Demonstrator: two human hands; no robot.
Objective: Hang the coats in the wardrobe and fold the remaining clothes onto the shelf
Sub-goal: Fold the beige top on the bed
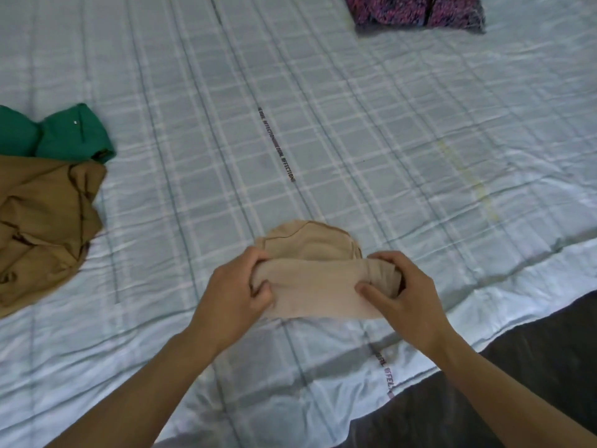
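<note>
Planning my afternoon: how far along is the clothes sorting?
Nothing visibly finished; no wardrobe or shelf in view. In hand: both hands, left and right, grip a beige garment mid-fold. Left: brown garment, green one, purple knit on the bed.

left hand point(237, 286): fingers curled, thumb on top, grips left end of beige garment point(318, 287) | right hand point(400, 289): fingers curled over right end, thumb pressed on its front | forearms: both bare, reach forward from lower frame, converging | wrists: near level
</note>
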